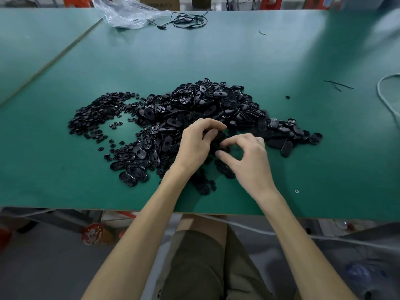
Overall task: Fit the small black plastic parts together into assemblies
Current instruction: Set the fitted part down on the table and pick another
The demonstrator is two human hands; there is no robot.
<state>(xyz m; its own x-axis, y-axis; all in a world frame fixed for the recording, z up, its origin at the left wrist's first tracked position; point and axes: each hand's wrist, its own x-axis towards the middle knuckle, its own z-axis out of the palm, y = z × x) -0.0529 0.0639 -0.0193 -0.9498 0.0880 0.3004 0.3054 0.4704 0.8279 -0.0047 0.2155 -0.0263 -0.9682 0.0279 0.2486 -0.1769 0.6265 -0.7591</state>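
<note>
Small black plastic parts (pixel 219 140) being pressed together between the two grips, just over the near edge of the heap. Left grip (pixel 194 144) curling round them, right grip (pixel 249 156) pinching them with thumb and forefinger, so both are clamping on. Heap of black oval plastic shells (pixel 205 105) sitting behind, pile of small black round plastic pieces (pixel 97 113) lying to the left, all on the green desk (pixel 65 187). Not seeing a separate finished stack. Judging most of the job is remaining.
</note>
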